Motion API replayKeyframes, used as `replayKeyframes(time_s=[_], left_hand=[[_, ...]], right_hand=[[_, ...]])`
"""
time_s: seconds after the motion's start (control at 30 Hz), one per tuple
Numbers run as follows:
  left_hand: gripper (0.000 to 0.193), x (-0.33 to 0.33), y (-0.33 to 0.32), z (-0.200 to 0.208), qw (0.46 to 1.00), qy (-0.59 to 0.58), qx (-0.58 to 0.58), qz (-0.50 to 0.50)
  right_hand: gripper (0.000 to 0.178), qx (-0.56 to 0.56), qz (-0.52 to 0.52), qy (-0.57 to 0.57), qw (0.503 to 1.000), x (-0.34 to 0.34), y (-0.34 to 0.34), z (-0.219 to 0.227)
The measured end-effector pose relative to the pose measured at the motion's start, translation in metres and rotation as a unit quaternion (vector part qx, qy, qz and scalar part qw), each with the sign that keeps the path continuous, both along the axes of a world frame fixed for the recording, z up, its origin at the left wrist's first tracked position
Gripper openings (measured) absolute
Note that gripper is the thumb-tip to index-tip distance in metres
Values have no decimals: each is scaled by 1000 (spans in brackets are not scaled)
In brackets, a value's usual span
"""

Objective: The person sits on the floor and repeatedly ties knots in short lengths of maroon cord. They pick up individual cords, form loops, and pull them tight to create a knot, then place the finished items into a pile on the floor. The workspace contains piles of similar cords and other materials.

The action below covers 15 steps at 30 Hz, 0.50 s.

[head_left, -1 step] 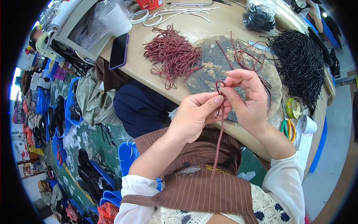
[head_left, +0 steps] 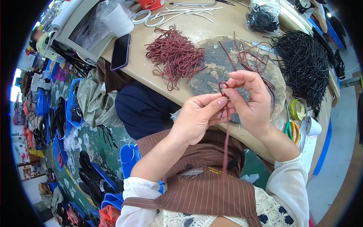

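My left hand (head_left: 202, 113) pinches a dark red cord (head_left: 226, 143) between thumb and fingers. The cord bends into a small loop above the fingertips, and one end hangs down in front of the striped brown apron (head_left: 204, 189). My right hand (head_left: 249, 98) meets the left at the loop, its thumb and fingers closed around the cord there. A pile of knotted dark red cords (head_left: 174, 55) lies beyond my hands to the left. More loose red cords (head_left: 251, 60) rest on the round worn board (head_left: 211, 56) behind my right hand.
A black cord bundle (head_left: 302, 68) lies at the right of the table, near a green tape roll (head_left: 298, 109) and scissors (head_left: 293, 130). At the left are a phone (head_left: 120, 52) and a white roll (head_left: 118, 20). White cords (head_left: 185, 16) lie at the back.
The hanging end of the red cord has swung a little to the right and looks blurred. Both hands stay in nearly the same place.
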<state>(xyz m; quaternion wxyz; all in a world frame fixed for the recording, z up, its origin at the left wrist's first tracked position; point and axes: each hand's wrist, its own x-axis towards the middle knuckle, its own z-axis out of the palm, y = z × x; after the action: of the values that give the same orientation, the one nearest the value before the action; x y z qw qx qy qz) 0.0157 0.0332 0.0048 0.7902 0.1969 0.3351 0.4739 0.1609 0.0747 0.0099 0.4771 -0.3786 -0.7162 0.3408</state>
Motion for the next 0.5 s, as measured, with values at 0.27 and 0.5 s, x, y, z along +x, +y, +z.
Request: replayKeyframes(time_s=[0.27,0.5], left_hand=[[17,-2,6,-12,990,41,55,123],[17,-36,-4,0,1000,-13,9,-7]], right_hand=[[41,-138,52,25,989,-12,-24,-8],[15,-285,194,4,939,34,-16,21]])
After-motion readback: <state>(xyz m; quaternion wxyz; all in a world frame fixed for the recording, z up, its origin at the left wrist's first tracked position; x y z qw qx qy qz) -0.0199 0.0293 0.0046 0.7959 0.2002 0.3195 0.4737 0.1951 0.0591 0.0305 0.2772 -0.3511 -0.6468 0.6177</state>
